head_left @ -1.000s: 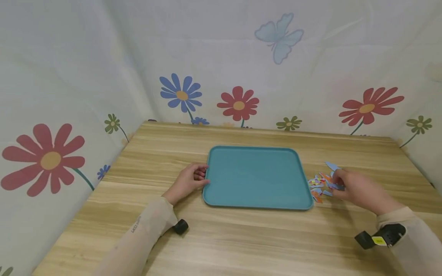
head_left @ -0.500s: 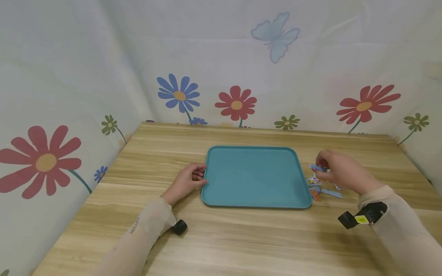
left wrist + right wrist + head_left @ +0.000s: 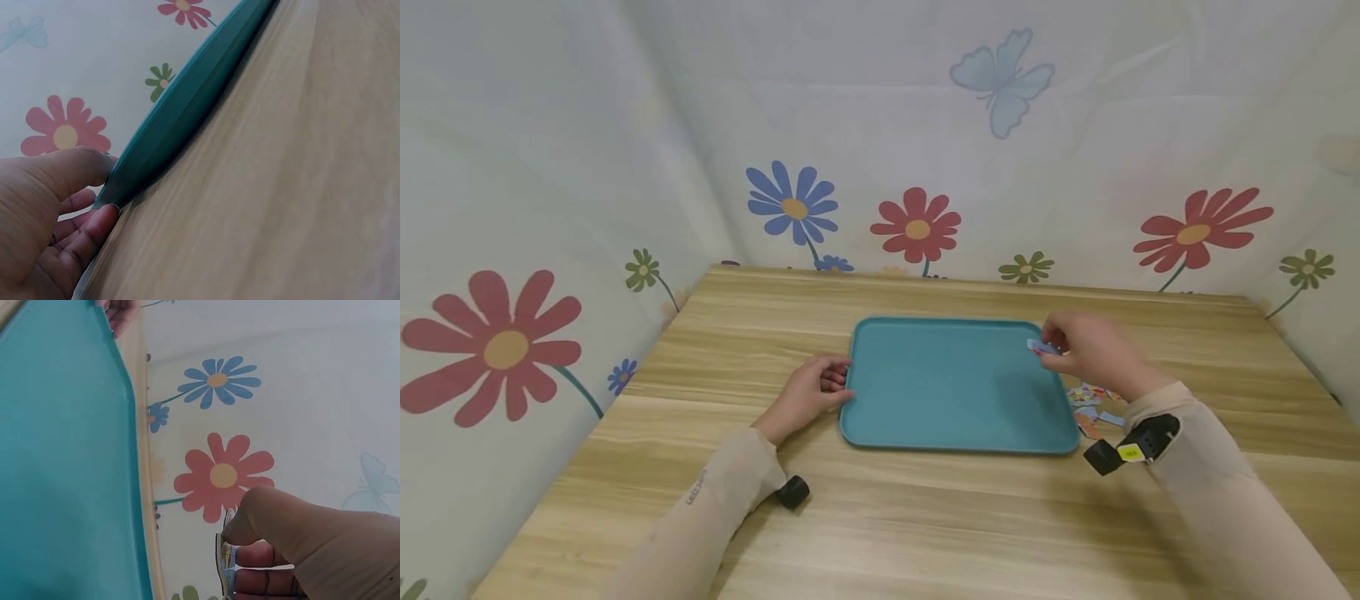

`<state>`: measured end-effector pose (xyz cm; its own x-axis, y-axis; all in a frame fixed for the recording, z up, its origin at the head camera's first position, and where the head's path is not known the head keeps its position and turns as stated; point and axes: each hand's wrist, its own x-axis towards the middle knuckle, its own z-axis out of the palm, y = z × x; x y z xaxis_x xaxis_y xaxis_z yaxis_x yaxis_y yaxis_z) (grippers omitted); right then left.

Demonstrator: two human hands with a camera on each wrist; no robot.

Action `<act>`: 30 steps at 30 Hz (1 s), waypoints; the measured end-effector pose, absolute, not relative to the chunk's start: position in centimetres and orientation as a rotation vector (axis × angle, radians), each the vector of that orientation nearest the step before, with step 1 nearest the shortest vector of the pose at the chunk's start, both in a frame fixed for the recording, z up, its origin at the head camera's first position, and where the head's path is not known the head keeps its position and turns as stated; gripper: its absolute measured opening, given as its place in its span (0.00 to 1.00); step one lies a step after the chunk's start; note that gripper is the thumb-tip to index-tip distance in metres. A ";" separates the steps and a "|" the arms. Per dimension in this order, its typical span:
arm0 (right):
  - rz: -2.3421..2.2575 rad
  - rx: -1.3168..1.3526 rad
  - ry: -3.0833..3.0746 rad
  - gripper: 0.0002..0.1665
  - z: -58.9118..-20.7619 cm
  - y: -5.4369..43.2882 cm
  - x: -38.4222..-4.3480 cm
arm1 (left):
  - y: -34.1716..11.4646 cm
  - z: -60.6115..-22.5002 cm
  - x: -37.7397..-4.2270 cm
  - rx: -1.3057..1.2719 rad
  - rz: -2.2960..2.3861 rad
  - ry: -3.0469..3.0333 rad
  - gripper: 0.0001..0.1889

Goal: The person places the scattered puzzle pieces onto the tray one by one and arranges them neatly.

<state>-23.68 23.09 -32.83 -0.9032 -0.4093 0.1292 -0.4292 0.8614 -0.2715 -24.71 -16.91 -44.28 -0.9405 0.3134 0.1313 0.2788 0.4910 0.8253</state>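
Note:
A blue-green rectangular tray (image 3: 955, 392) lies flat on the wooden table. My left hand (image 3: 805, 398) pinches its left rim, with the thumb and fingers at the edge in the left wrist view. Raised over the tray's far right corner, my right hand (image 3: 1097, 352) pinches a few flat printed card pieces (image 3: 1042, 347), mostly light blue. The right wrist view shows the thin edges of these card pieces (image 3: 224, 562) between thumb and fingers; their exact number is hidden. More irregular printed card pieces (image 3: 1086, 417), blue and orange, lie in a loose pile beside the tray's right side.
The wooden table (image 3: 925, 525) extends around the tray. A white cloth backdrop (image 3: 850, 92) with printed flowers and a butterfly hangs behind it and along both sides. A black strapped device (image 3: 1153, 437) sits on the right wrist.
My right hand has lifted light blue card pieces off the pile and moved left with them, from beside the tray to over its far right corner. My left hand stays at the rim.

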 end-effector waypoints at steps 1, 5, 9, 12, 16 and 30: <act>0.473 0.671 -2.965 0.10 -32.9 22.8 -23.9 | -16.9 -44.3 -24.7 0.532 1.474 2.679 0.26; 0.501 0.700 -2.945 0.09 -33.3 21.5 -24.7 | -16.9 -44.2 -24.6 0.538 1.471 2.677 0.26; 0.517 0.716 -2.932 0.10 -33.8 20.2 -25.3 | -17.0 -44.0 -24.5 0.542 1.465 2.681 0.26; 0.533 0.716 -2.932 0.10 -34.1 19.3 -25.8 | -16.9 -43.9 -24.4 0.539 1.465 2.678 0.26; 0.553 0.716 -2.933 0.10 -34.7 17.9 -26.4 | -16.9 -43.8 -24.3 0.534 1.466 2.678 0.26; 0.721 0.724 -2.983 0.07 -36.5 13.7 -27.6 | -16.9 -43.5 -23.9 0.520 1.480 2.672 0.26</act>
